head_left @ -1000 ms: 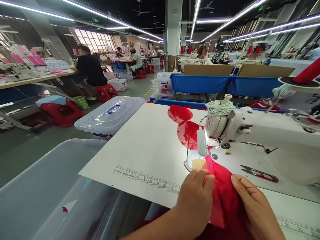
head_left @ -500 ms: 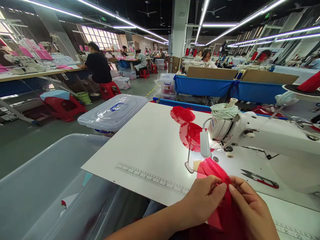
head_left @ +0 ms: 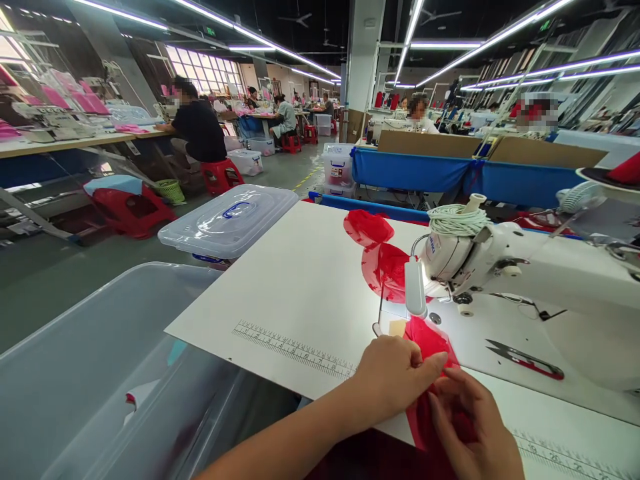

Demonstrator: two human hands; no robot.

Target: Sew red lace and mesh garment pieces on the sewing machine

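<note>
A sheer red fabric piece [head_left: 429, 339] lies partly on the table at the front of the sewing machine [head_left: 530, 267] and hangs over the table's near edge. My left hand [head_left: 395, 373] is closed on it, thumb pressed toward the fingers. Close beside it, my right hand [head_left: 470, 413] pinches the same fabric lower down and to the right. Folds and fingers hide the exact edges being gripped. Beyond the hands, two more red fabric pieces, a nearer one [head_left: 387, 270] and a farther one [head_left: 367, 228], rest left of the machine head.
Thread snips [head_left: 527, 360] lie on the machine bed at right. A printed ruler [head_left: 295, 350] runs along the white table [head_left: 280, 287]. At left stand an open plastic bin [head_left: 100, 313] and a lidded box [head_left: 230, 217]. Co-workers sit at machines farther back.
Both hands have shifted slightly left with the red fabric. My right hand has come lower and nearer the left one, and the fabric between them is more bunched. The view has shifted slightly.
</note>
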